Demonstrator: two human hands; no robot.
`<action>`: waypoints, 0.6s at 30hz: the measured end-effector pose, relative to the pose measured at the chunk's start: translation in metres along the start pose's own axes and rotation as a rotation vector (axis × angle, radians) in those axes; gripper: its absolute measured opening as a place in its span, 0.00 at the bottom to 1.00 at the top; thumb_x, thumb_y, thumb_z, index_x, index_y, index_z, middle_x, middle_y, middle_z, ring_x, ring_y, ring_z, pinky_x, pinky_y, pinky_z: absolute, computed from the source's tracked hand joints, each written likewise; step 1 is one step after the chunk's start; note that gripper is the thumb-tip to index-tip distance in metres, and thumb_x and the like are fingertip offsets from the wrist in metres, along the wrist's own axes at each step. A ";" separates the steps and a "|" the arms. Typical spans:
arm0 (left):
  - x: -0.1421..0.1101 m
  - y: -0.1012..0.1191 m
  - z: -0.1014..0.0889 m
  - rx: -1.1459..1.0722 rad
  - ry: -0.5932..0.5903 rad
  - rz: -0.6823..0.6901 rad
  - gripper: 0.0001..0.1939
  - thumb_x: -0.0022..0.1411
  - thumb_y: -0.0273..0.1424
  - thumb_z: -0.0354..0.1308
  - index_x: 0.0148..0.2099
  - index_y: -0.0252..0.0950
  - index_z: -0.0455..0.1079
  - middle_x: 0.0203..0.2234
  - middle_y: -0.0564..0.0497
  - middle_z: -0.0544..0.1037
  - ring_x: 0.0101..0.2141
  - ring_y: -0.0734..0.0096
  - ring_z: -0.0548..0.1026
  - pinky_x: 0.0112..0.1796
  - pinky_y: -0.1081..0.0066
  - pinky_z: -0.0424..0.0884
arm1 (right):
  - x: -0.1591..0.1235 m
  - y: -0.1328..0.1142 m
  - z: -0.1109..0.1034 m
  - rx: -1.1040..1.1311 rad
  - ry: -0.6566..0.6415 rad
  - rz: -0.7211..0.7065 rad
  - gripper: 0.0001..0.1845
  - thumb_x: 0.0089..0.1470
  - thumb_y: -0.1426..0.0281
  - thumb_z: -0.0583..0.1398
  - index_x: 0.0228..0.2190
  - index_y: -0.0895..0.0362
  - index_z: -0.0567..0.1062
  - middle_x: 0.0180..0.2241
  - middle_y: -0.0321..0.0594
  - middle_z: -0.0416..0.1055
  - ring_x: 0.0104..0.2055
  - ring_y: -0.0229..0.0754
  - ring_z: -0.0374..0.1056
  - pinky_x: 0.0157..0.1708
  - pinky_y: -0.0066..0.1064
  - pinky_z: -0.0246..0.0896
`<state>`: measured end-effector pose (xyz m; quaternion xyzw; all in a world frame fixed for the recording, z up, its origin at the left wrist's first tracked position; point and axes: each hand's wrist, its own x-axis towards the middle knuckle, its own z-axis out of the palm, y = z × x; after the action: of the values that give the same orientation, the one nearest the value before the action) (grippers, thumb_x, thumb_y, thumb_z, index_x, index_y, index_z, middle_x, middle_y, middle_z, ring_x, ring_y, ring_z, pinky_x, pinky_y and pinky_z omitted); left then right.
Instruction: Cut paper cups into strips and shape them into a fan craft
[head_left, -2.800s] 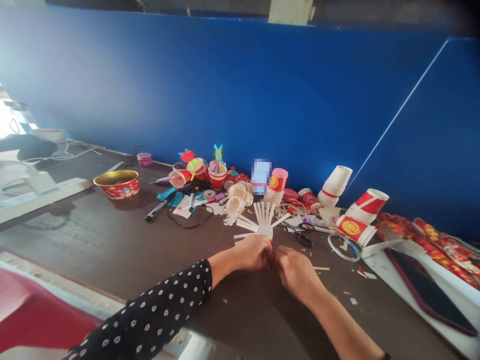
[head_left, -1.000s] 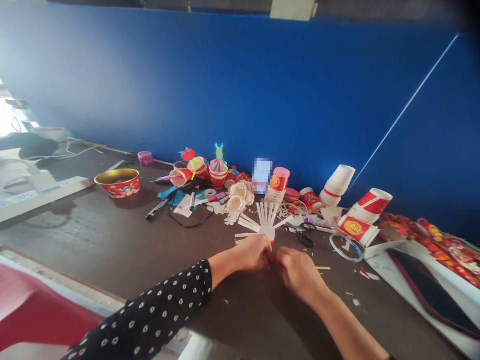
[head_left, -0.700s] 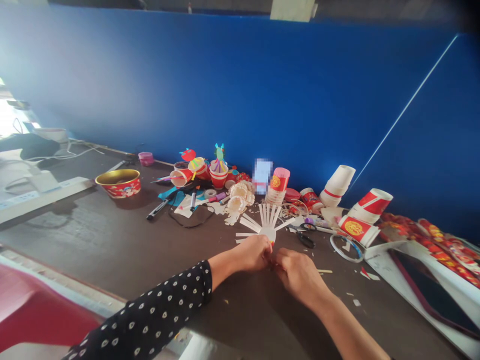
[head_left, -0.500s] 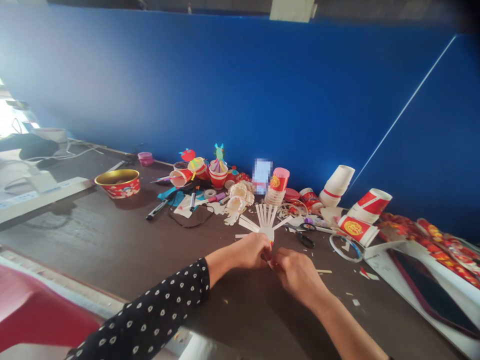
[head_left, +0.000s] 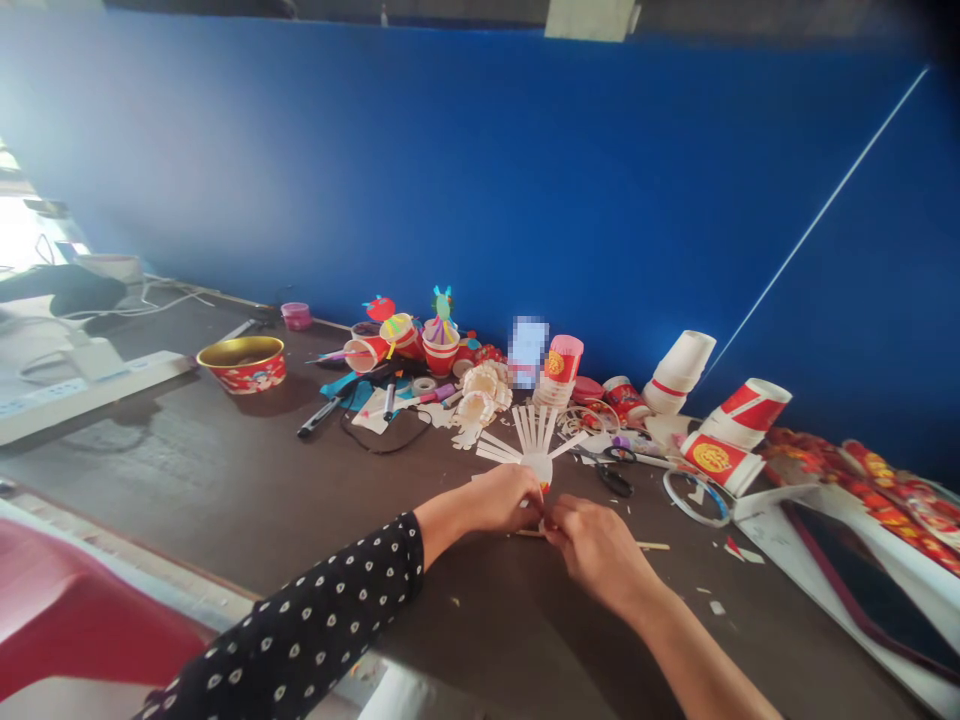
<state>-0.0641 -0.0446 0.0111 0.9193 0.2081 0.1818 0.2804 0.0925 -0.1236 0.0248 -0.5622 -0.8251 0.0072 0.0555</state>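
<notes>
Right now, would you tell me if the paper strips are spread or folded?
Spread: the white strips fan out from a paper disc.

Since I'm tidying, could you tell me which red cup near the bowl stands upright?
The red paper cup topped by a green figure; the cup left of it lies on its side.

Entry one: a pixelated upright object (head_left: 528, 350), too blurred to name, beside the paper cups (head_left: 559, 380). Entry two: the white paper disc's (head_left: 537, 465) lower edge, hidden by the left hand (head_left: 506, 498) and right hand (head_left: 592, 545). Entry three: the dotted sleeve (head_left: 300, 625), cut off below.
</notes>
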 end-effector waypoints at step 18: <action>0.005 -0.006 0.010 -0.129 -0.016 -0.108 0.02 0.45 0.25 0.62 0.25 0.33 0.76 0.22 0.51 0.76 0.26 0.74 0.70 0.31 0.77 0.64 | 0.003 -0.001 -0.004 0.024 -0.037 0.108 0.12 0.50 0.78 0.52 0.27 0.57 0.74 0.30 0.41 0.74 0.35 0.42 0.69 0.30 0.27 0.52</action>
<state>-0.0575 -0.0422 0.0009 0.8882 0.2430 0.1722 0.3499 0.0908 -0.1218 0.0292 -0.6050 -0.7943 0.0303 0.0465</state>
